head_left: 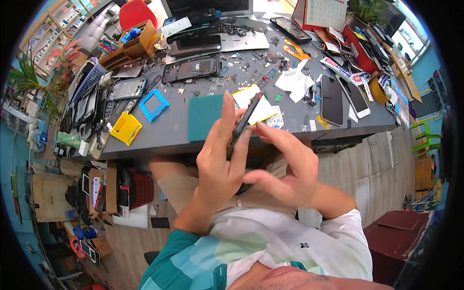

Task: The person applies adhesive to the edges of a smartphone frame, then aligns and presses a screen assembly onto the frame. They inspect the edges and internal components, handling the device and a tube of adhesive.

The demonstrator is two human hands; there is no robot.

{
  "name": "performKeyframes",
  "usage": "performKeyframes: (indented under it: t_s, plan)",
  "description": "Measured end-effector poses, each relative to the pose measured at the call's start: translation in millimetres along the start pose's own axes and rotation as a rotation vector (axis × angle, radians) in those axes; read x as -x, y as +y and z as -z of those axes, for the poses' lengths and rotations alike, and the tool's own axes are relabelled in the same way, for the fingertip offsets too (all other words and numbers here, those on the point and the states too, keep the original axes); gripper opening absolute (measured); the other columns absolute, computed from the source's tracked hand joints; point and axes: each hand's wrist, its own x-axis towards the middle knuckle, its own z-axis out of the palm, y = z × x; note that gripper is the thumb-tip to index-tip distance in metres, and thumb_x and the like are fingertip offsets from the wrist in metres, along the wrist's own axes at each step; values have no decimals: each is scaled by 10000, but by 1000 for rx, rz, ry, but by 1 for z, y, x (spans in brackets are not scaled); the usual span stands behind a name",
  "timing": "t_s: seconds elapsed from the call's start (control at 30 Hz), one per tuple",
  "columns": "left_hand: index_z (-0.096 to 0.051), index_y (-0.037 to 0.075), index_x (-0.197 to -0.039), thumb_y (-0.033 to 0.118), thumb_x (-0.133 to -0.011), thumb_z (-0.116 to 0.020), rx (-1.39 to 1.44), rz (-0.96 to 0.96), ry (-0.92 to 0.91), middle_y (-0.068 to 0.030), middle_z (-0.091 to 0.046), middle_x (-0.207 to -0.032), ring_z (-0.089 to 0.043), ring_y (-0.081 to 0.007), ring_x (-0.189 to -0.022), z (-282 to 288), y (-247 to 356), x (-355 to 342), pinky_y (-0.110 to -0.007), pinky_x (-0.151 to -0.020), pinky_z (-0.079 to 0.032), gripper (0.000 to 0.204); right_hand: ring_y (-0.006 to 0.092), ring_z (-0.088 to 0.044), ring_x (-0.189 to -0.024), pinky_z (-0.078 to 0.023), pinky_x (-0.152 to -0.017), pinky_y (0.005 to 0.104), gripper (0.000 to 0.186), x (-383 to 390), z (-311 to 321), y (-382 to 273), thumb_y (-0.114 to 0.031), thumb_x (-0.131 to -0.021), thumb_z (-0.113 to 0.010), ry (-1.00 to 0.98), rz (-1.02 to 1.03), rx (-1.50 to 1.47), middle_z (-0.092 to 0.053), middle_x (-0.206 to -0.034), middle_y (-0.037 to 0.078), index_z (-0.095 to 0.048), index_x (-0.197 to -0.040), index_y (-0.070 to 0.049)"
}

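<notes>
My left hand (216,162) grips a dark, thin smartphone (247,116), tilted so that mostly its edge shows. One finger of that hand points up on the phone's far side. Close by on the right, my right hand (295,169) has thumb and fingers spread apart. Its fingertips come near the phone's edge; whether they touch is hard to tell. Beyond the phone lie a green mat (205,118) and a white sheet with yellow edges (261,110), partly covered by the phone and my hand.
Blue (154,105) and yellow (126,128) plastic frames lie on the left of the grey desk. An opened phone body (191,69), small loose parts and a crumpled white tissue (295,81) are farther back. Two phones, one dark (331,101) and one white-edged (356,99), rest at the right.
</notes>
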Motion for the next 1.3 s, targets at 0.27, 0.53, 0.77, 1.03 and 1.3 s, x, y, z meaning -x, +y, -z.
performKeyframes:
  t_s: [0.27, 0.53, 0.77, 1.03, 1.3]
  plan:
    - [-406, 92, -1660, -53, -826, -718, -266, -82, -133, -211, -584, -1280, -606, -396, -1108, -6, 18, -14, -459, -980, -529, 903, 218, -758, -1095, -601, -922, 328, 539, 2, 1, -9, -126, -969, -797, 9, -374, -297, -762, -1209, 210, -609, -1432, 74]
    - [-349, 34, -1667, 7, -848, -722, -488, -157, -179, -250, -549, -1309, -575, -430, -1128, -17, 6, -19, -480, -988, -518, 900, 113, -714, -1013, -594, -864, 270, 394, -1, -1, 7, -119, -1062, -682, 64, -560, -560, -768, -1135, 100, -635, -1403, 72]
    - [-260, 3, -1684, 147, -774, -847, -307, 55, -191, -236, -589, -1337, -601, -368, -1157, -5, 18, -22, -430, -995, -527, 1092, 92, -723, -943, -598, -807, 242, 370, -9, 6, 31, -238, -1115, -604, 116, -817, -726, -761, -1116, 70, -678, -1323, 59]
    - [-514, -46, -1437, 196, -1095, -574, 388, 378, 115, -198, -646, -1272, -668, -231, -1052, 27, -5, -12, -357, -851, -598, 424, 146, -768, -938, -631, -818, 283, 358, -12, 15, 52, -246, -1105, -600, 65, -865, -949, -768, -1144, 99, -691, -1298, 41]
    - [-569, 4, -1099, 173, -1138, -531, 836, 500, 114, -96, -617, -1123, -659, -155, -959, 24, -33, 16, -332, -766, -595, 177, 144, -770, -912, -636, -786, 280, 364, -10, 12, 45, -236, -1110, -588, 40, -853, -971, -766, -1140, 107, -678, -1304, 59]
